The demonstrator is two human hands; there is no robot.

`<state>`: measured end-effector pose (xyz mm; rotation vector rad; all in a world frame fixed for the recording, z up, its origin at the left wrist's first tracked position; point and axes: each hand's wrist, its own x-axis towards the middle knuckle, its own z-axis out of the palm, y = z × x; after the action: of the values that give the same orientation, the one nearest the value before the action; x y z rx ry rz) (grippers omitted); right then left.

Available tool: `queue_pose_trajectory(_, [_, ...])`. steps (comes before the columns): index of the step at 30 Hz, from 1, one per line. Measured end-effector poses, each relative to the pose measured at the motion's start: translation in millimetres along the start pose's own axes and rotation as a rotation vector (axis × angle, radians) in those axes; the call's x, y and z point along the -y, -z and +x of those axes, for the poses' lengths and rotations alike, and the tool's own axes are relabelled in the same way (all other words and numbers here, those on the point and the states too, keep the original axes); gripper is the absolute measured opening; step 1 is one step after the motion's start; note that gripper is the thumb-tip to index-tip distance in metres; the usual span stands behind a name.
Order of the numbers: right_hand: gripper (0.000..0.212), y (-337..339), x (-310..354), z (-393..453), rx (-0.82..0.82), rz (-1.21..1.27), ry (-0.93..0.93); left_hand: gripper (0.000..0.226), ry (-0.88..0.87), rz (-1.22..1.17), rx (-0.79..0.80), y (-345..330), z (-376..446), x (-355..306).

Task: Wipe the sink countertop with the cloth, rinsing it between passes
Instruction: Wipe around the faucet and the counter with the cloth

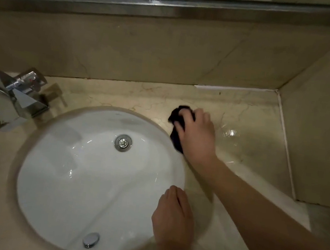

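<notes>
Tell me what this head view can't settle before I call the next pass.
- Cloth: mostly hidden under the right hand.
- Left hand fingers: turned down at the basin rim, hidden by its own back.
- Faucet: spout underside unseen; no telling whether water runs.
- Countertop: left and near parts cut off.

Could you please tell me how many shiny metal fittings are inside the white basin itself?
2: the drain sits at the bottom of the basin, and a round overflow cap is on its near wall. None seems hidden, though the left hand covers part of the basin's edge.
</notes>
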<state>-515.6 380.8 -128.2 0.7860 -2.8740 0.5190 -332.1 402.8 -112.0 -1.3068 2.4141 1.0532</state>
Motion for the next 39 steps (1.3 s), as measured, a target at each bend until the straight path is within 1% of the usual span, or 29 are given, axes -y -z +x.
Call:
queue_pose_trajectory(2, [0.027,8.9,-7.0,-27.6,0.03,0.024,0.127,0.029,-0.007,0.014,-0.003,0.2,0.0,-1.9])
queue_pose_trajectory(3, [0.028,14.4,-18.8,-32.8,0.05,0.034,0.127,0.028,0.002,0.012,-0.011,-0.5,-0.3,-2.4])
queue_pose_trajectory(4, [0.028,20.0,-35.0,-30.9,0.055,0.024,0.086,0.026,0.011,0.007,-0.017,-1.4,-0.2,-2.6])
queue_pose_trajectory(8, [0.032,37.1,-103.7,11.3,-0.004,-0.058,-0.228,0.028,0.005,-0.005,-0.028,-2.2,-0.3,-1.1])
queue_pose_trajectory(10, [0.033,40.1,-111.6,20.0,-0.037,-0.059,-0.31,0.028,-0.004,-0.012,-0.03,-3.3,-0.7,-1.3])
queue_pose_trajectory(12, [0.032,37.1,-98.1,-2.3,-0.017,-0.068,-0.322,0.027,-0.002,-0.004,-0.044,-4.1,-0.4,-2.2])
queue_pose_trajectory(13, [0.032,37.0,-83.2,-27.6,-0.003,-0.058,-0.284,0.027,-0.005,-0.008,-0.062,-3.9,-0.3,-2.9])
queue_pose_trajectory(14, [0.032,38.5,-66.4,-58.4,0.011,-0.048,-0.203,0.029,-0.025,-0.019,-0.093,-4.8,-0.6,-2.5])
queue_pose_trajectory(16, [0.03,43.0,-42.9,-118.4,0.069,-0.033,0.04,0.031,-0.083,-0.046,-0.162,-7.8,-1.2,-0.1])
queue_pose_trajectory(17, [0.03,44.4,-42.6,-132.8,0.093,-0.029,0.14,0.031,-0.092,-0.044,-0.169,-8.5,-1.8,0.4])
queue_pose_trajectory(18, [0.029,44.5,-49.4,-132.7,0.103,-0.026,0.197,0.03,-0.09,-0.036,-0.164,-8.7,-2.4,0.4])
queue_pose_trajectory(19, [0.028,44.6,-58.9,-120.7,0.087,-0.033,0.189,0.03,-0.089,-0.03,-0.162,-9.3,-2.3,0.6])
queue_pose_trajectory(20, [0.027,44.0,-69.6,-102.1,0.045,-0.046,0.125,0.029,-0.078,-0.03,-0.156,-8.8,-1.7,0.6])
queue_pose_trajectory(22, [0.026,41.0,-96.7,-51.5,-0.052,-0.064,-0.095,0.026,-0.021,-0.014,-0.1,-7.0,0.0,-0.4])
queue_pose_trajectory(24, [0.029,38.0,-124.6,1.3,-0.137,-0.095,-0.305,0.026,0.011,0.019,-0.045,-5.2,0.5,-2.1])
queue_pose_trajectory(26, [0.035,31.3,-137.2,42.7,-0.236,-0.165,-0.434,0.027,0.015,0.03,-0.027,-5.7,0.9,-1.4])
queue_pose_trajectory(28, [0.038,22.4,-126.2,67.3,-0.227,-0.157,-0.607,0.028,0.032,0.029,-0.031,-7.3,2.6,-1.1])
queue_pose_trajectory(29, [0.039,17.3,-114.2,72.1,-0.217,-0.14,-0.663,0.028,0.04,0.03,-0.035,-7.8,3.2,-1.6])
queue_pose_trajectory(30, [0.038,12.9,-99.5,72.3,-0.213,-0.125,-0.671,0.028,0.043,0.026,-0.04,-8.0,3.5,-1.6])
queue_pose_trajectory(31, [0.036,9.2,-83.1,69.1,-0.211,-0.115,-0.63,0.028,0.041,0.018,-0.043,-8.3,3.2,-1.3])
queue_pose_trajectory(32, [0.034,4.1,-67.6,63.4,-0.21,-0.108,-0.544,0.029,0.039,0.006,-0.047,-7.7,2.5,-1.9])
queue_pose_trajectory(35, [0.032,-8.0,-27.1,37.9,-0.123,-0.007,-0.186,0.031,0.043,-0.005,-0.066,-7.5,0.4,-3.6])
queue_pose_trajectory(37, [0.032,-6.4,-25.7,29.7,-0.069,0.045,0.029,0.031,0.044,-0.008,-0.07,-7.3,0.6,-4.2])
queue_pose_trajectory(38, [0.033,-1.9,-36.6,30.8,-0.069,0.023,0.081,0.031,0.045,-0.009,-0.072,-7.5,0.6,-4.1])
queue_pose_trajectory(39, [0.034,2.4,-53.6,33.3,-0.083,-0.021,0.076,0.031,0.043,-0.009,-0.077,-7.6,0.7,-3.8])
